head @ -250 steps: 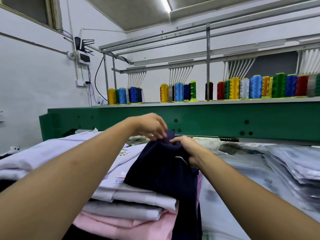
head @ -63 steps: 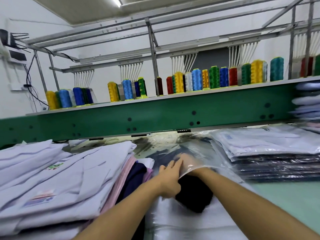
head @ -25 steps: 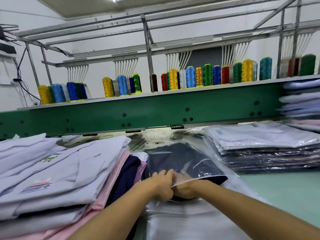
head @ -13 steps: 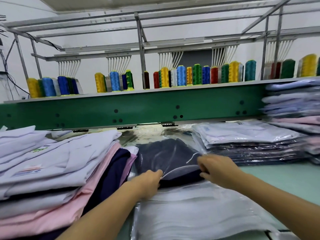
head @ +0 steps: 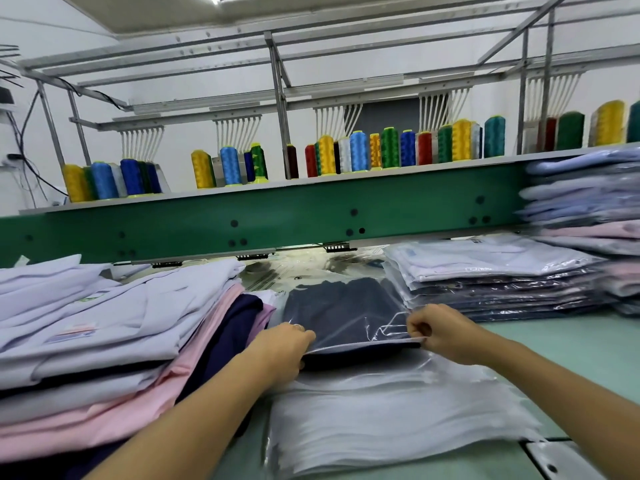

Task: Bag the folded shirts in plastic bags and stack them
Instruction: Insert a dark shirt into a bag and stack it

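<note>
A folded navy shirt (head: 341,306) lies inside a clear plastic bag (head: 377,327) on a pile of empty bags (head: 391,420) in front of me. My left hand (head: 282,348) grips the bag's open mouth at its left corner. At the right corner of the mouth, my right hand (head: 441,332) pinches the plastic edge. A stack of bagged shirts (head: 491,282) sits to the right. To the left lies a pile of unbagged folded shirts (head: 114,327) in white, pink and navy.
A green machine beam (head: 311,216) runs across behind the table, with thread cones (head: 356,152) on its shelf. More folded shirts (head: 585,209) are piled at the far right. The pale green table (head: 571,344) shows at the right.
My right hand moved from the bag's middle out to its right corner and now pinches the edge. The left hand stays at the left corner. The view shifted slightly right.
</note>
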A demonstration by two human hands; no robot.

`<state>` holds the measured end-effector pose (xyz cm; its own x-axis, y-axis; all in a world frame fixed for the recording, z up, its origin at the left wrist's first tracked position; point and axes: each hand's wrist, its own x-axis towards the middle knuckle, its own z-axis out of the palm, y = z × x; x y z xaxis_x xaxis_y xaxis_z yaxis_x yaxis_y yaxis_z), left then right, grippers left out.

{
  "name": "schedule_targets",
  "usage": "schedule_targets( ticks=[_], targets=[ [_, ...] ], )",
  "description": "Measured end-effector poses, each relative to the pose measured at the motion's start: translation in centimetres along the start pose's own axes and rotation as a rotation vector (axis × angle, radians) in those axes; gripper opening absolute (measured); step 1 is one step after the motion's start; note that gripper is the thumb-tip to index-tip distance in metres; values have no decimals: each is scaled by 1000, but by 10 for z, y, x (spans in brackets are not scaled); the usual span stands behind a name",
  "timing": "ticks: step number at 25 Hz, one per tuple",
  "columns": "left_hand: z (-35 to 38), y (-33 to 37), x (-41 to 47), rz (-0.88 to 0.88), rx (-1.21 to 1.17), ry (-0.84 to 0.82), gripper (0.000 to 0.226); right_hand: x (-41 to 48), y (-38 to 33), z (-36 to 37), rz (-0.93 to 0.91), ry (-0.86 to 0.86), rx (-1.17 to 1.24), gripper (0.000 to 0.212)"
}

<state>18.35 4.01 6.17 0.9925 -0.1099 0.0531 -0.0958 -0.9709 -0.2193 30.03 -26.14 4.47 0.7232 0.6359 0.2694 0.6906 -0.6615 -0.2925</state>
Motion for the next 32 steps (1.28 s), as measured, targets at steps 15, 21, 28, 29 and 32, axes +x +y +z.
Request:
schedule_targets(
  ticks=[15, 21, 28, 29, 32],
  targets=[
    [-25, 10, -29, -19, -81, -434, 26, -24, -10, -23, 159, -590, 392, 31],
    [-13, 5, 2, -110, 14, -153, 15, 7, 3, -3, 227, -50, 303, 27],
    [-3, 15, 88, -282, -179, 29, 44, 88, -20, 31, 159, 86, -15, 44],
    [2, 16, 101, -296, -207, 55, 48, 102, -22, 40, 172, 71, -46, 51],
    [17, 16, 143, -312, -290, 165, 56, 144, -23, 62, 192, 62, -149, 59]
  ],
)
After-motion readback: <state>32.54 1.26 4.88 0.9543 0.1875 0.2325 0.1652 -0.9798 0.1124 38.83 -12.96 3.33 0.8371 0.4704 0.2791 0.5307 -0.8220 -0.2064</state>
